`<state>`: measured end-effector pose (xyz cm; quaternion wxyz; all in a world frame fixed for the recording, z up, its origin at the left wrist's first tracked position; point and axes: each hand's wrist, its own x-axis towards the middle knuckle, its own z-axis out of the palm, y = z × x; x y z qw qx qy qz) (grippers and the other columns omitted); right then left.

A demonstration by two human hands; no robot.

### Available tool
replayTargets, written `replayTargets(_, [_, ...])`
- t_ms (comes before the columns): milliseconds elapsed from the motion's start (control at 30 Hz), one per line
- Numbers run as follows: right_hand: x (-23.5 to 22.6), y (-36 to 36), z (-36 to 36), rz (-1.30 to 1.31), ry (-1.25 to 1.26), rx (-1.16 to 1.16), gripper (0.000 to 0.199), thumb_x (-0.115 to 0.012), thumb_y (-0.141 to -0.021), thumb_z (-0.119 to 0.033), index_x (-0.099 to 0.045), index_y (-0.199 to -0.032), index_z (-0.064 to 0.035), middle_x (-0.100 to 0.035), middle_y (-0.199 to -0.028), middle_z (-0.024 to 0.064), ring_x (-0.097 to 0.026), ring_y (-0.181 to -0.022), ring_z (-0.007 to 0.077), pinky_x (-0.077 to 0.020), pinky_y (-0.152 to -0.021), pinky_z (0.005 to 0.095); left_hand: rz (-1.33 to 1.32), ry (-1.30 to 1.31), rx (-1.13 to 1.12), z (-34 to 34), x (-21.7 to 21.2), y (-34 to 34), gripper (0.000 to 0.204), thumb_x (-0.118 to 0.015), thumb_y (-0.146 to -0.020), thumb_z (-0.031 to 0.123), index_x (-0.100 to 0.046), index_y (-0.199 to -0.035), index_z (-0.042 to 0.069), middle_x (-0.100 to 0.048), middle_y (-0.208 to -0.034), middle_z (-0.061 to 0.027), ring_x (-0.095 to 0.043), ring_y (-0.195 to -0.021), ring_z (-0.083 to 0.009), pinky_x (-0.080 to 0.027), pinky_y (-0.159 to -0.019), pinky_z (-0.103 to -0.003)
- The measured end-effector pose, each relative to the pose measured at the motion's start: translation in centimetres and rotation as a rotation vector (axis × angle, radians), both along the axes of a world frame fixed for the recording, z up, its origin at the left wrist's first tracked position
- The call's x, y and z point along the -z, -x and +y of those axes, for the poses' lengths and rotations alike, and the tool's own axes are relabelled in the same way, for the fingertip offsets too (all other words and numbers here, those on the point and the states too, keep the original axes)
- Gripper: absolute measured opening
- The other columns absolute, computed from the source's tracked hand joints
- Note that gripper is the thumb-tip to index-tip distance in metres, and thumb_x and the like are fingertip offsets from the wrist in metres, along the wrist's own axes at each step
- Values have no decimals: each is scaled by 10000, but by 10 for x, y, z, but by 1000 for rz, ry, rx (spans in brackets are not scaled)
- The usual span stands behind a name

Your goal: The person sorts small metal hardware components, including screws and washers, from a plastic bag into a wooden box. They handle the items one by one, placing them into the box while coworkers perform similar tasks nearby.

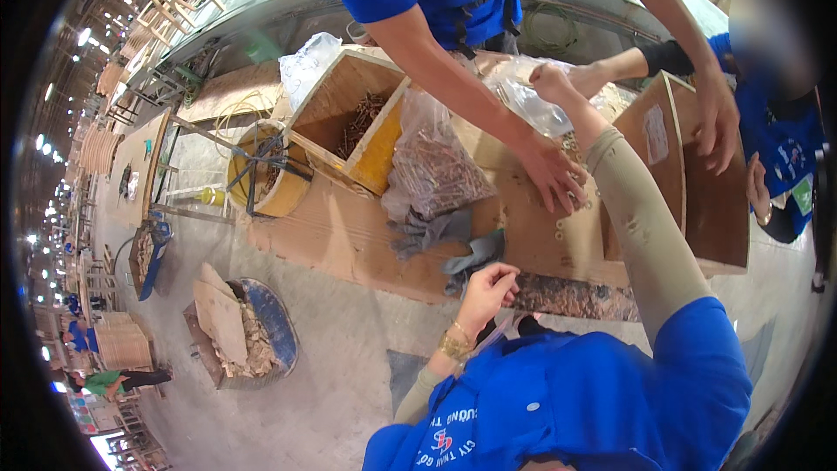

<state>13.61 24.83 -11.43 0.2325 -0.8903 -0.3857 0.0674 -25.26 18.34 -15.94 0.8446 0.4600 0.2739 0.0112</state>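
My left hand (490,293) is closed, its fingers pressed together just nearer than a grey work glove (475,258). What it may hold is too small to see. Stretched far across the bench, my right hand (561,87) makes a fist beside a clear plastic bag (534,109); whatever is inside the fist is hidden. Under my right forearm, small ring-like pieces (561,225) lie on the brown bench top (523,249). A co-worker's hand (554,176) spreads its fingers over them. Another person's dark-cuffed hand (597,77) reaches in near my fist.
A wooden box of screws (357,126) and a plastic bag of screws (436,161) stand left of the co-worker's arm. An open wooden box (667,135) sits at the right. On the floor at left are a bin of wood scraps (253,331) and a round yellow container (270,176).
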Motion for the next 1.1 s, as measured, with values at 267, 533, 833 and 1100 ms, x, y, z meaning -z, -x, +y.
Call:
replayTargets(267, [70,-71,15,56,179,175,273,-510,-661,-12,-618,-912,-25,-610,-898,190,-590,-858,309,-465,-716,379,90,-39,-91,20,9,32,146,-510,-853,124,-573,-928,14,-577,-707,-14,-504,-589,-46,-415,-524,-186])
replayTargets(533, [49,-42,15,-111,396,-62,262,-541,-746,-208,-583,-924,-20,-602,-890,194,-587,-788,338,-456,-693,384,95,12,-175,34,8,9,156,-504,-850,121,-567,-939,9,-587,-734,-28,-514,-603,-49,-413,-543,-183])
replayTargets(833, [58,-31,10,172,299,40,341,-627,-673,-311,-641,-916,-73,-616,-913,162,-601,-806,261,-469,-662,327,94,-43,-145,34,9,-6,163,-505,-851,123,-563,-953,9,-581,-733,-21,-513,-614,-50,-417,-561,-187])
replayTargets(1100, [61,-34,27,328,442,-222,345,-653,-658,-285,-643,-930,-73,-628,-884,111,-586,-761,212,-458,-644,310,89,-42,-140,24,10,-15,147,-515,-853,133,-561,-942,26,-567,-730,-3,-511,-606,-46,-423,-553,-178])
